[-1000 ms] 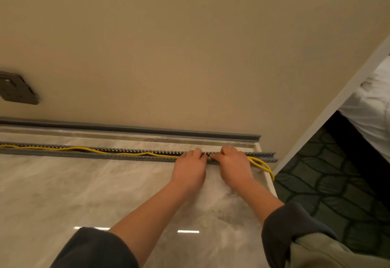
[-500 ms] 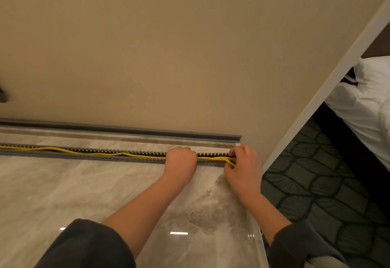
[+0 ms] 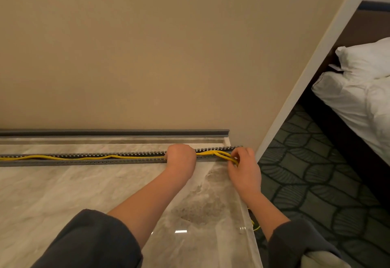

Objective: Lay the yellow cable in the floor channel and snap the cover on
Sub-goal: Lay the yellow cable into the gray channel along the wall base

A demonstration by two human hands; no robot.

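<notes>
A grey slotted floor channel [image 3: 84,161] runs left to right across the marble floor, a short way out from the wall. The yellow cable [image 3: 63,157] lies wavy inside it. My left hand [image 3: 181,158] is fisted over the channel and presses down on the cable there. My right hand [image 3: 242,166] pinches a doubled loop of cable at the channel's right end. The grey cover strip [image 3: 126,132] lies along the foot of the wall, apart from the channel.
The beige wall [image 3: 147,56] rises just behind the cover. The marble floor [image 3: 63,193] ends at a step edge on the right, beside dark patterned carpet [image 3: 316,183]. A bed with white linen [image 3: 358,90] stands beyond the white door frame [image 3: 306,73].
My right hand moved from beside the left hand to the channel's right end, gathering the cable loop there. My left hand closed into a fist. The view panned right.
</notes>
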